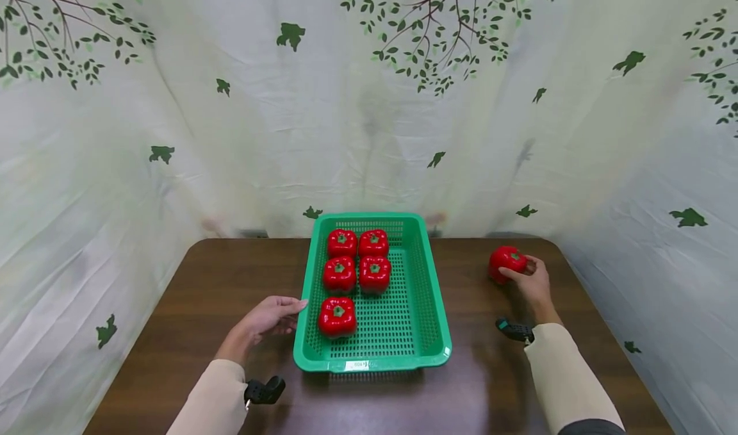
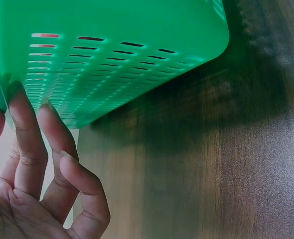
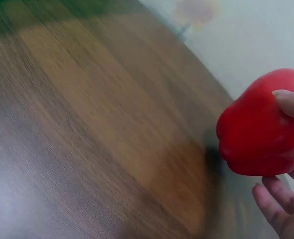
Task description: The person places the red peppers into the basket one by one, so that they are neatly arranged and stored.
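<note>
A green plastic basket [image 1: 434,281] with slotted walls stands on the table, and several red bell peppers [image 1: 340,273] sit upright in its left and middle part. My left hand [image 1: 271,320] pinches the basket's left rim, thumb over the edge and fingertips [image 2: 18,97] against the slotted wall from outside. Off to the right of the basket, my right hand [image 1: 532,282] grips another red bell pepper [image 1: 506,263], thumb on one side and fingers on the other. The right wrist view shows that pepper [image 3: 261,129] tilted, its shadow on the table beneath.
The dark wooden table [image 1: 230,275] has rounded far corners. A pale curtain [image 1: 254,114] printed with leaves and branches hangs close behind and beside it. Black wrist cameras [image 1: 264,391] are strapped at both sleeves. The basket's right side holds no peppers.
</note>
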The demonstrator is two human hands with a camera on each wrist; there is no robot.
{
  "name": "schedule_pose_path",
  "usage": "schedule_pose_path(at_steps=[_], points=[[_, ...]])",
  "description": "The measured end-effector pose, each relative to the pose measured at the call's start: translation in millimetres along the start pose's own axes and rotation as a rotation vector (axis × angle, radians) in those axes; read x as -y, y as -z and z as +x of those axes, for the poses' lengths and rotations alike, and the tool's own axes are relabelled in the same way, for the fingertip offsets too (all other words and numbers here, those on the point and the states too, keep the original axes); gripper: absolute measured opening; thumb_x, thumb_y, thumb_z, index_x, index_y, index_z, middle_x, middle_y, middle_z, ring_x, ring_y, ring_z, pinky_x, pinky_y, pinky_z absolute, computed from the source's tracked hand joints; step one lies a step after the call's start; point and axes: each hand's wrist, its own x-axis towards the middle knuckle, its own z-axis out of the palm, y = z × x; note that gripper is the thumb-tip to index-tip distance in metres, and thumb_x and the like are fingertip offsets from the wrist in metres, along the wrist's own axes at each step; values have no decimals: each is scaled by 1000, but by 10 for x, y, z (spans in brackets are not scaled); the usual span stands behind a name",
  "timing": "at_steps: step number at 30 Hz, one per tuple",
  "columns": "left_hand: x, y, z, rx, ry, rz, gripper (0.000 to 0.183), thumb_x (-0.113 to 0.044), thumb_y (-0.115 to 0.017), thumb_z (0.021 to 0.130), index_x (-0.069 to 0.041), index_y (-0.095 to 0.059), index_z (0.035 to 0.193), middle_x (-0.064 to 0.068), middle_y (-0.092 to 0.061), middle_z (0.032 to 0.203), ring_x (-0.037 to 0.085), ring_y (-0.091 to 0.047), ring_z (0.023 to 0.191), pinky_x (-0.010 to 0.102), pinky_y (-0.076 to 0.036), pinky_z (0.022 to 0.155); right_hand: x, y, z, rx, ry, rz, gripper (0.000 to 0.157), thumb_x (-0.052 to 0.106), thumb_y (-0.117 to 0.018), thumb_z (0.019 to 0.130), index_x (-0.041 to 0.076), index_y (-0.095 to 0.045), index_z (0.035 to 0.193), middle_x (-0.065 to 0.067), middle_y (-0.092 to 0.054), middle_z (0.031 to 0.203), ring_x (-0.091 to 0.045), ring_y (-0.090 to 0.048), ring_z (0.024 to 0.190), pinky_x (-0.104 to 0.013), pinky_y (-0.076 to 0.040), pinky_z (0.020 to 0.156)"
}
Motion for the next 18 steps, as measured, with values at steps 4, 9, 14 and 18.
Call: schedule_pose_path(at_steps=[4,9,14,18], points=[[13,-5,-10,0,3,-2,45,-38,-59,96,3,-66,112,1,-69,82,18,-61,75,35,-51,75,52,-24,-35,45,30,2,86,26,-72,88,2,-17,150,-25,-27,151,-40,-28,136,-50,-33,108],[8,-21,-22,0,-2,-1,45,-38,-59,96,4,-66,111,1,-69,81,18,-61,74,35,-50,74,104,-43,-100,108,80,-4,84,30,-72,88,6,-21,151,-25,-30,149,-39,-35,132,-44,-41,102],[1,-9,-10,3,-7,0,45,-38,-59,95,3,-66,111,1,-69,82,18,-61,75,34,-50,74,148,-42,-162,180,109,7,82,33,-71,88,7,-24,150,-26,-33,146,-39,-39,128,-30,-49,92],[1,8,3,8,-9,-3,44,-37,-60,95,3,-66,111,2,-69,83,18,-62,75,34,-51,74,180,-33,-215,234,148,-5,79,34,-70,89,7,-26,149,-26,-35,143,-40,-41,126,-33,-50,91]])
